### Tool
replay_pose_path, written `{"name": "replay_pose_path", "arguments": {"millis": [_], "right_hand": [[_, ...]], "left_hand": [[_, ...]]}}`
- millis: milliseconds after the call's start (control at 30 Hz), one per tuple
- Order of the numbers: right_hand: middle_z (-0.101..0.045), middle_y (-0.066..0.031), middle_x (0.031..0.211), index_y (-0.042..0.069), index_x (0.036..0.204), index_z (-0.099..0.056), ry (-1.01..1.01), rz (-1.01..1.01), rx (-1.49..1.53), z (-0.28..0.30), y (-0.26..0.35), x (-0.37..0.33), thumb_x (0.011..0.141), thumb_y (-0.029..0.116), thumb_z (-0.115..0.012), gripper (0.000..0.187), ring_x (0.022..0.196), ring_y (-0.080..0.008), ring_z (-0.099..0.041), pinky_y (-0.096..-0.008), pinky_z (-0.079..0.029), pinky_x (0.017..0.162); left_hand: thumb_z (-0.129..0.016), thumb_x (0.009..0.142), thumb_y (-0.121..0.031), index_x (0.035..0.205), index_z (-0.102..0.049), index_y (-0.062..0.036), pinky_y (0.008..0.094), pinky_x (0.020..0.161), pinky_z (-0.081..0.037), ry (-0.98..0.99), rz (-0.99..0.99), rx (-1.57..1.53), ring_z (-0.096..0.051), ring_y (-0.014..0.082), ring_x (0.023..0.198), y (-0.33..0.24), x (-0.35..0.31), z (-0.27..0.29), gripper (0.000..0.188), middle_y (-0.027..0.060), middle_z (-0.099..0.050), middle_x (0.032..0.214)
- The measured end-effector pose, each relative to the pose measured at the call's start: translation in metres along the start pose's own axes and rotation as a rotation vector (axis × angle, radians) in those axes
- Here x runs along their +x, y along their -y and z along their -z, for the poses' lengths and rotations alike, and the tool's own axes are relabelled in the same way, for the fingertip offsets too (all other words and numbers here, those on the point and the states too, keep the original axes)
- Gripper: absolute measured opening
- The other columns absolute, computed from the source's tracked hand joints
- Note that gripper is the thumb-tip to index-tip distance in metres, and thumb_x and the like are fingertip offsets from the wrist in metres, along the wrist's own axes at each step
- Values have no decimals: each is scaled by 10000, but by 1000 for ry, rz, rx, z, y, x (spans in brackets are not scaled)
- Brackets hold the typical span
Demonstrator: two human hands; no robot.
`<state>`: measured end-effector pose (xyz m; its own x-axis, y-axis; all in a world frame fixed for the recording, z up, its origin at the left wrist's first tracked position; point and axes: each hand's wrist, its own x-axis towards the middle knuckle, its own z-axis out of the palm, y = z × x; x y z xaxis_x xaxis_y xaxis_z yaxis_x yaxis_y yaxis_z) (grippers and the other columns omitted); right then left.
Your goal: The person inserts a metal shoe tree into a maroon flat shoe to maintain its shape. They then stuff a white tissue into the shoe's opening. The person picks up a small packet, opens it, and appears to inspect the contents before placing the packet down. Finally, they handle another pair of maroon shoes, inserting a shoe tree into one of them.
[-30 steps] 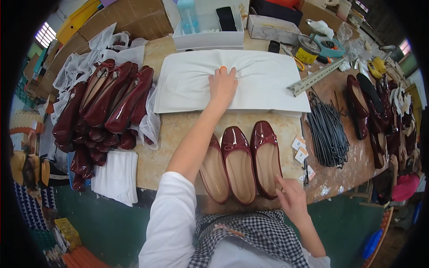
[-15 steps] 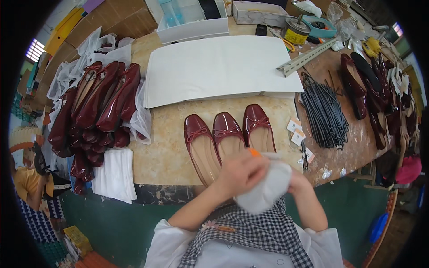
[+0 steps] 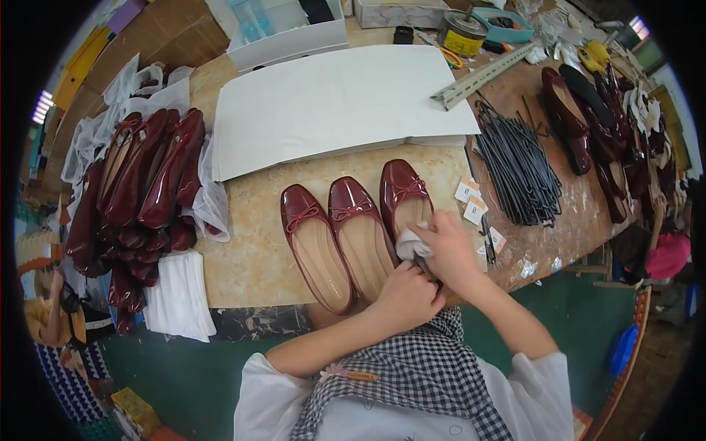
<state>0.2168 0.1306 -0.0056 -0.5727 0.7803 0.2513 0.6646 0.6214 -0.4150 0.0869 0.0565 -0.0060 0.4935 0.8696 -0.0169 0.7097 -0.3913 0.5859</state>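
Observation:
Three dark red patent ballet flats lie side by side, toes pointing away from me: a left one (image 3: 303, 209), a middle one (image 3: 353, 202) and a right one (image 3: 401, 184). Each carries a small bow and a beige insole. A crumpled whitish cloth (image 3: 412, 244) is bunched in my right hand (image 3: 454, 253), pressed into the opening of the right flat. My left hand (image 3: 406, 298) is closed at that flat's heel end, below the cloth. Both hands largely hide the heel.
A large stack of white paper (image 3: 338, 103) lies beyond the shoes, a metal angle bar (image 3: 482, 76) across its corner. Left is a pile of red flats (image 3: 140, 176) beside folded white cloth (image 3: 179, 298). Black wire hooks (image 3: 518, 165), paper tags (image 3: 471, 198) and more flats (image 3: 566, 121) are right.
The cloth, earlier spread between my hands in front of me, is now bunched in my right hand inside the right flat. My left hand has moved down to its heel.

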Motion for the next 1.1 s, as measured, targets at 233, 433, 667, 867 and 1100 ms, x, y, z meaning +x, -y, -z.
{"name": "replay_pose_path", "arguments": {"millis": [233, 433, 667, 867, 1100], "right_hand": [[-521, -122, 942, 43, 979, -642, -10, 58, -93, -39, -6, 51, 693, 117, -665, 297, 911, -300, -553, -402, -493, 740], [-540, -173, 934, 15, 1266, -544, 59, -237, 124, -39, -39, 64, 715, 148, -726, 595, 840, -333, -574, -385, -476, 747], [-563, -101, 972, 41, 1267, -558, -1, -330, 387, -30, -56, 28, 784, 133, -697, 512, 804, -222, -573, -325, -481, 722], [-589, -65, 1097, 28, 1234, -594, 80, -402, 535, 16, -24, -13, 831, 80, -661, 412, 853, -132, -570, -255, -456, 704], [-543, -178, 1259, 81, 1390, -420, -252, -690, 1561, 22, -2, -12, 912, 143, -584, 509, 1113, -237, -577, -341, -533, 851]], "left_hand": [[-605, 790, -268, 727, -662, -32, 384, 779, -410, -74, -17, -2, -620, 251, 728, 7, 4, -7, 251, 115, -649, 729], [-604, 800, -285, 667, -655, -47, 358, 759, -404, -22, -49, 39, -608, 262, 691, 2, 6, -7, 277, 100, -622, 668], [-532, 854, -429, 871, -716, -135, 537, 917, -379, -9, 9, 551, -602, 294, 1013, 80, 99, 101, 347, 143, -684, 974], [-573, 865, -378, 1318, -524, -208, 592, 965, -343, -592, 445, 607, -440, 367, 1200, 223, 116, 141, 487, 191, -501, 1246], [-619, 753, -165, 766, -613, -26, 387, 708, -501, -320, -99, 7, -574, 278, 873, 36, 48, 98, 140, 127, -578, 892]]}}
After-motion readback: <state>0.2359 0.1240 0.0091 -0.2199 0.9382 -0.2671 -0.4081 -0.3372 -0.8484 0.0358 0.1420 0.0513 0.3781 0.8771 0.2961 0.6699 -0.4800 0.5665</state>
